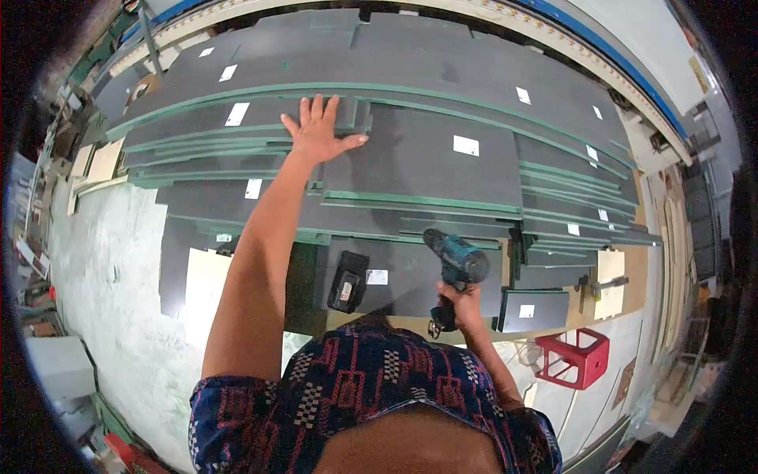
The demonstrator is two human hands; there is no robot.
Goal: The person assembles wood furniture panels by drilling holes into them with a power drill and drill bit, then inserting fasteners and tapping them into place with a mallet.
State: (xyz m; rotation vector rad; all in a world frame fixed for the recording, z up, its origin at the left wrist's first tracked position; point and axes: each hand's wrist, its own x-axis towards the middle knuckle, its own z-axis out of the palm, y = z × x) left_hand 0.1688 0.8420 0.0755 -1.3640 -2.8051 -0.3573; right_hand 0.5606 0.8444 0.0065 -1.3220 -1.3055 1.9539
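left hand (318, 142) open, fingers spread, palm down on the dark gray panels, at the green edges of the stack left of the wide panel (426, 158); thumb reaches toward that panel. holds no tool. right hand (462, 304) closed around the handle of a teal-and-black cordless drill (460, 259), near the body, front end pointing up-left in view. drill is over the near part of the panels, right of center; can't tell if it touches them. finger position on trigger unclear.

black tool battery or charger (348, 282), exact type unclear, lies on a near gray panel, left of the drill, just beside a white label (377, 277). more white labels on other panels. small dark panel stack (534, 310) right of right hand. hammer-like tool (609, 285) on pale board further right. red plastic stool (574, 359) on floor, lower right.
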